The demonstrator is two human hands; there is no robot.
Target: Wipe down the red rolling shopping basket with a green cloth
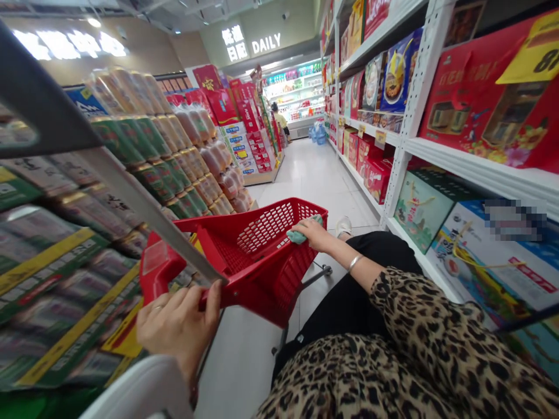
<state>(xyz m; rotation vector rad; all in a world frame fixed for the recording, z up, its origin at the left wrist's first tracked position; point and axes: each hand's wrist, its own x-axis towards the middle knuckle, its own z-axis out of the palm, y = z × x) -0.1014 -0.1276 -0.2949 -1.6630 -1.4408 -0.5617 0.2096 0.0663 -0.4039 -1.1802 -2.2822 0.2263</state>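
Observation:
A red plastic shopping basket (262, 256) on wheels stands in the aisle in front of me, with nothing visible inside. My left hand (177, 326) grips the near rim of the basket beside its red handle, fingers curled over the edge. My right hand (312, 231) rests on the far right rim and is closed on a small green cloth (301, 234) pressed against the rim. A silver bracelet sits on my right wrist, and my sleeve has a leopard print.
Stacked packs of drinks (174, 151) fill the left side. White shelves (414, 145) with red gift boxes line the right. A grey metal bar (109, 169) crosses the upper left. The white tiled aisle (314, 174) runs ahead, where a person (279, 119) stands far off.

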